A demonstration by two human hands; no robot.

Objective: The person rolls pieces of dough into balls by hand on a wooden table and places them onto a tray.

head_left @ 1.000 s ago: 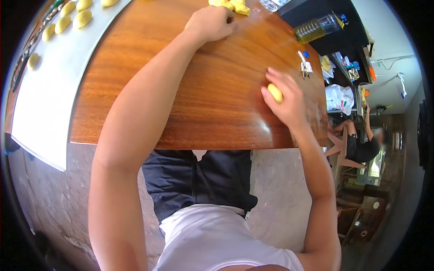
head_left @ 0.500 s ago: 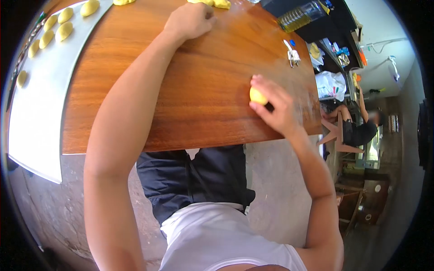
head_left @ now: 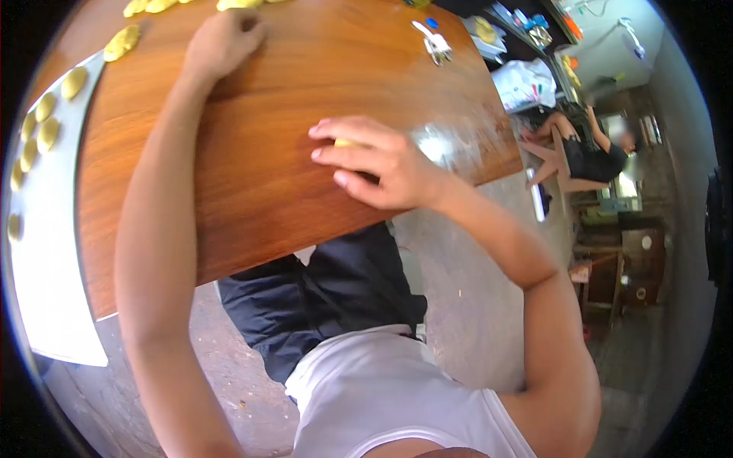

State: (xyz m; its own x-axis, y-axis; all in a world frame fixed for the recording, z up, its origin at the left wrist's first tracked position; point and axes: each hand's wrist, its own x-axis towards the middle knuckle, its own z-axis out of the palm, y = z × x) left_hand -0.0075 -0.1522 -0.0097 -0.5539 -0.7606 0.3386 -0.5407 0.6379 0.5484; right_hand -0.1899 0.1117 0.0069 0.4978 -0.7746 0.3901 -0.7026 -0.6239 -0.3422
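My right hand (head_left: 374, 160) is cupped palm-down over a yellow dough ball (head_left: 343, 143) on the wooden table (head_left: 290, 175). Only a sliver of the ball shows between the fingers. Farther up, my left hand (head_left: 225, 42) rests on the wood, its fingers curled in, with nothing visible in the gap by the thumb. Just beyond its knuckles lies a yellow dough piece (head_left: 238, 4), partly cut off by the frame's top. Another dough lump (head_left: 122, 43) sits left of that hand.
At the left, a pale metal tray (head_left: 50, 298) holds several smooth dough pieces (head_left: 74, 82). A white object (head_left: 433, 43) and a blue cap (head_left: 432, 23) lie at the table's far right. Beyond its right edge are a plastic bag (head_left: 527, 84) and a seated person (head_left: 592, 156).
My right hand has moved left across the table with the dough ball, now mostly covering it. The view has shifted, so the tray and left hand appear farther left.
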